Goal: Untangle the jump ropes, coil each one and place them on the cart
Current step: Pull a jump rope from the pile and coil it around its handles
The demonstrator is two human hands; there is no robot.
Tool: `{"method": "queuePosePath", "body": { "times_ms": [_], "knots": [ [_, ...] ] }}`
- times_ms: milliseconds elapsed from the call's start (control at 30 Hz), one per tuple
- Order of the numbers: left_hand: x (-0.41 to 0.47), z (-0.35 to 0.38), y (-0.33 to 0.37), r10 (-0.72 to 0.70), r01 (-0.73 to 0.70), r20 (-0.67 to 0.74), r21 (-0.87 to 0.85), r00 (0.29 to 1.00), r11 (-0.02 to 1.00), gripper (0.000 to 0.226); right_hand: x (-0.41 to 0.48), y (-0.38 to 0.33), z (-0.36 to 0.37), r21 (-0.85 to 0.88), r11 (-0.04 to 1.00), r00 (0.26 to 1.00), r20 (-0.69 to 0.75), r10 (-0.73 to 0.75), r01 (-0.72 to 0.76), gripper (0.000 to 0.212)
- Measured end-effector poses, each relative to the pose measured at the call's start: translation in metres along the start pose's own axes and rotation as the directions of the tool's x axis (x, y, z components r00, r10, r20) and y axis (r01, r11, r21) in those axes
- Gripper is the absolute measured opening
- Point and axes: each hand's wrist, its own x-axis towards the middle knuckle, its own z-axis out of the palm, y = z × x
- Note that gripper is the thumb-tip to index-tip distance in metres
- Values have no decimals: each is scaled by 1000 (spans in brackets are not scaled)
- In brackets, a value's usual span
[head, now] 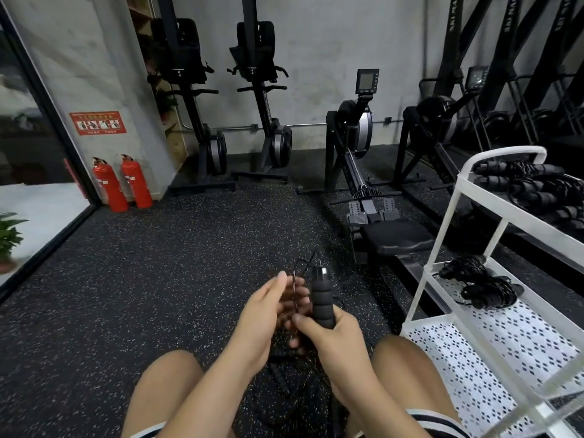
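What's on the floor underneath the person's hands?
A tangle of black jump ropes lies between the knees. The left hand, and the right hand gripping a foam handle, cover part of it.

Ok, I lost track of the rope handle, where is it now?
Head view, lower centre: the foam handle stands upright in the right hand, beside the left hand, above the tangled ropes.

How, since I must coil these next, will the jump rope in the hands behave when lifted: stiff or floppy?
The cord is probably floppy: it kinks and trails into the tangle below. The ribbed foam handle in the right hand looks stiff, light and grippy, unlikely to slip.
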Motion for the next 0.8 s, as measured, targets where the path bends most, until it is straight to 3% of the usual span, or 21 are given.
{"method": "queuePosePath", "body": {
  "times_ms": [300, 467, 567, 700, 800],
  "knots": [
    [-46, -2, -56, -124, 44, 223, 335, 967, 941, 61, 19, -65, -2, 259, 966, 999, 34, -6, -3, 15],
    [-43, -12, -71, -90, -54, 233, 548, 968, 835, 27, 43, -86, -13, 349, 937, 999, 40, 9, -22, 9],
    [-41, -14, -67, -26, -109, 229, 556, 973, 824, 21, 49, -82, -20, 276, 960, 998, 61, 33, -48, 19],
    [-41, -11, -51, 92, -189, 225, 461, 970, 867, 24, 37, -52, -30, 28, 997, 997, 43, 64, -65, 31],
    [-44, -11, -39, 162, -230, 201, 383, 966, 895, 25, 12, -22, -31, 77, 987, 984, 118, 132, -141, 34]
  ]
}}
